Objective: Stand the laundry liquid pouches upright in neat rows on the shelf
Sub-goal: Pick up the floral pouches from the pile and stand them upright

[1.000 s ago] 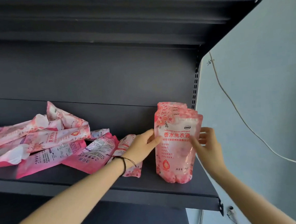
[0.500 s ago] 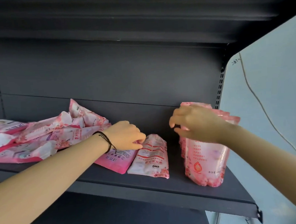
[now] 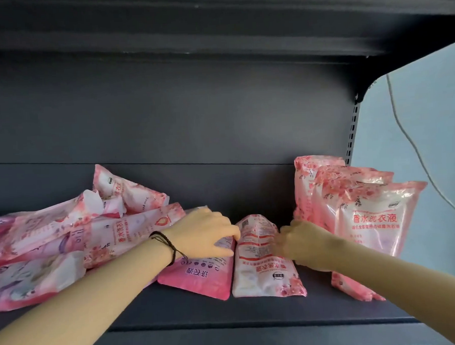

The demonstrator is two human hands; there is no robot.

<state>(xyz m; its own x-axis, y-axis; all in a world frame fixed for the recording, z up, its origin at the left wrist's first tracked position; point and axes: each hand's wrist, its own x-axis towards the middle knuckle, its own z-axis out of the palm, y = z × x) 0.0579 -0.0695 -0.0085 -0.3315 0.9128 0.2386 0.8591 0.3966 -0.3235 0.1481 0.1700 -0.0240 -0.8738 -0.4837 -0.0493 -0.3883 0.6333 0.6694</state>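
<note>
Two bare hands reach for a pink-and-white plastic laundry liquid pouch [image 3: 262, 260] lying flat on a dark grey metal shelf [image 3: 228, 312].

The flat pouch lies just left of the standing row of three matching pink pouches [image 3: 366, 217], its sealed top pointing toward the shelf's front edge. The right hand [image 3: 301, 243] touches its right flank; the image is blurred there, so whether the fingers have closed cannot be told. The left hand [image 3: 206, 232], curled and not clearly gripping, rests on a darker pink pouch [image 3: 200, 276] just beside it. Further left sits a loose heap of pink pouches [image 3: 66, 233]. The film looks soft, slick and saggy with liquid weight; holding both side seams near the top likely suits it best.
</note>
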